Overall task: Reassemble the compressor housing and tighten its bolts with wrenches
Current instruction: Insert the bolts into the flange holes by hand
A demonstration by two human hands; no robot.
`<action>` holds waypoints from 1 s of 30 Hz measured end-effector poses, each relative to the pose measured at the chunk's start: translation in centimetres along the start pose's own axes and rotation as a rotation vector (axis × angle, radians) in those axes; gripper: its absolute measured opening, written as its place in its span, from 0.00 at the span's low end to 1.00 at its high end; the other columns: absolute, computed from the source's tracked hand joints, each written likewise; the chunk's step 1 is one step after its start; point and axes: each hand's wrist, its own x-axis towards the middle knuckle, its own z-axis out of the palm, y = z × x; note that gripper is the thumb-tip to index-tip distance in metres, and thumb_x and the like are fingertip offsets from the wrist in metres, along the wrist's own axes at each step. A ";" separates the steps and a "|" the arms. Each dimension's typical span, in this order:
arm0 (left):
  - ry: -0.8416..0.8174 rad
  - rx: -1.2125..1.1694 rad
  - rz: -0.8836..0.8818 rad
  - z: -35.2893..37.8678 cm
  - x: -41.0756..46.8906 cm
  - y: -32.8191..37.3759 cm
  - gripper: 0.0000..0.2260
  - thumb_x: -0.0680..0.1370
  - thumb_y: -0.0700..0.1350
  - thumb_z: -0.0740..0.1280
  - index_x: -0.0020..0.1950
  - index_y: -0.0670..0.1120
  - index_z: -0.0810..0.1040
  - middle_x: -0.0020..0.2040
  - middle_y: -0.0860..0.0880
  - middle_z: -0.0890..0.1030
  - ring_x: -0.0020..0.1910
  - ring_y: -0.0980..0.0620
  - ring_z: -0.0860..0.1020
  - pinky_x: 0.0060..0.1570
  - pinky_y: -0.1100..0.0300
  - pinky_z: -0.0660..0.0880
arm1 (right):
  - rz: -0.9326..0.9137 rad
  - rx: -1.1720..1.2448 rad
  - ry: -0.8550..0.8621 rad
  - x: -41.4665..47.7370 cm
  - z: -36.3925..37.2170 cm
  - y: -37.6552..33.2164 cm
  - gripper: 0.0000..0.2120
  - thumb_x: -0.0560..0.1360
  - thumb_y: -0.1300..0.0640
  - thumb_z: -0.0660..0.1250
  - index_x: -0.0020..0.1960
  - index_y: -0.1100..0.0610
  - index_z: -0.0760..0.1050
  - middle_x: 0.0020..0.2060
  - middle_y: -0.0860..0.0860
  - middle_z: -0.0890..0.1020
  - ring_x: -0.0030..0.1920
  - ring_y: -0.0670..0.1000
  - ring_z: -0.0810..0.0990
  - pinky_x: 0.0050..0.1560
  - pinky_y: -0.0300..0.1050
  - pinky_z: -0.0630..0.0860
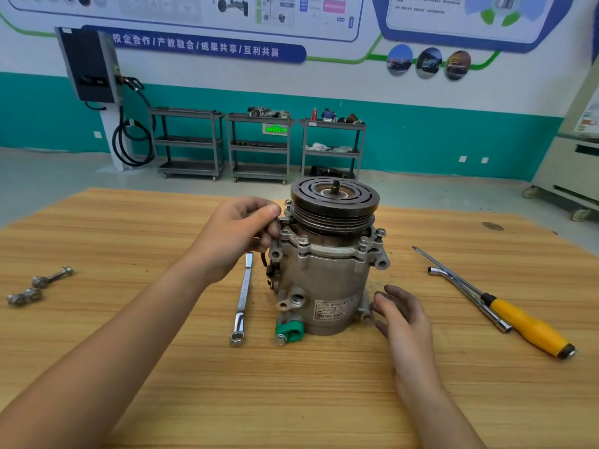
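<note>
Standing the compressor upright at the centre of the frame on the wooden table, pulley uppermost, presumably so as to be keeping the ring of flange bolts facing up and reachable from every side.

Reaching in from the lower left with the left hand, fingers curled and pinching at the left edge of the compressor's flange, on a bolt or the black wire there; too hidden for telling which. Judging by the bare fingers, probably running something in by hand before bringing in a tool.

Holding the right hand low at the right of the housing's base, fingers loose and spread, gripping nothing, just beside the casting; touching or not, impossible to be saying. Likely hovering there for bracing the body against twisting. Hands well apart, one on each side.

Lying just left of the compressor, below the left hand: the ring spanner. Lying together at the right of the frame, near the right hand: the socket wrench and the yellow-handled screwdriver, seemingly parked within easy reach. Sitting well apart at the far left edge, out of the working area: two loose bolts. Wrench tightening apparently not yet starting.
</note>
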 end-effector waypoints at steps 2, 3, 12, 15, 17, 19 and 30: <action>-0.007 -0.004 -0.018 0.1 0.1 0.1 0.06 0.80 0.39 0.60 0.45 0.43 0.75 0.26 0.53 0.76 0.23 0.60 0.70 0.24 0.69 0.68 | 0.005 0.007 -0.002 0.1 -0.1 0.1 0.08 0.76 0.64 0.65 0.51 0.53 0.73 0.48 0.50 0.79 0.55 0.53 0.77 0.60 0.49 0.72; -0.008 -0.019 -0.024 0.1 0.2 0.2 0.06 0.80 0.40 0.59 0.45 0.43 0.75 0.26 0.53 0.75 0.23 0.60 0.70 0.24 0.69 0.68 | 0.007 0.006 -0.004 0.1 -0.1 0.2 0.08 0.76 0.64 0.65 0.51 0.53 0.73 0.48 0.50 0.79 0.56 0.53 0.77 0.60 0.49 0.73; -0.068 0.283 -0.012 0.0 0.5 1.4 0.06 0.79 0.39 0.62 0.43 0.44 0.76 0.24 0.54 0.76 0.23 0.61 0.70 0.24 0.70 0.69 | 0.012 0.034 -0.018 0.3 -0.3 0.4 0.08 0.76 0.62 0.66 0.49 0.49 0.73 0.49 0.50 0.79 0.53 0.50 0.78 0.52 0.43 0.72; -0.087 0.401 0.013 -0.5 0.5 1.7 0.06 0.77 0.42 0.65 0.43 0.47 0.79 0.25 0.55 0.76 0.24 0.60 0.71 0.25 0.69 0.69 | 0.007 0.031 -0.022 0.3 -0.4 0.4 0.08 0.76 0.61 0.66 0.48 0.48 0.73 0.48 0.49 0.79 0.52 0.49 0.78 0.49 0.42 0.72; -0.089 0.483 0.037 -0.7 0.6 1.9 0.05 0.76 0.43 0.67 0.42 0.51 0.81 0.27 0.56 0.77 0.25 0.62 0.72 0.26 0.69 0.70 | -0.001 0.015 -0.020 0.3 -0.3 0.6 0.08 0.76 0.61 0.66 0.49 0.49 0.73 0.48 0.49 0.79 0.51 0.48 0.78 0.48 0.42 0.71; -0.085 0.547 0.043 -0.8 0.5 2.1 0.05 0.75 0.45 0.68 0.42 0.54 0.81 0.32 0.58 0.80 0.29 0.65 0.75 0.30 0.70 0.72 | -0.015 0.002 -0.017 0.3 -0.3 0.6 0.08 0.76 0.61 0.66 0.49 0.49 0.73 0.47 0.48 0.79 0.49 0.47 0.78 0.46 0.40 0.71; 0.053 0.346 -0.136 0.6 -1.3 1.9 0.03 0.77 0.47 0.66 0.46 0.52 0.80 0.44 0.52 0.82 0.45 0.58 0.78 0.47 0.59 0.74 | -0.065 -0.074 -0.029 0.3 -0.1 0.7 0.07 0.76 0.60 0.66 0.53 0.54 0.72 0.43 0.43 0.75 0.42 0.38 0.73 0.32 0.25 0.69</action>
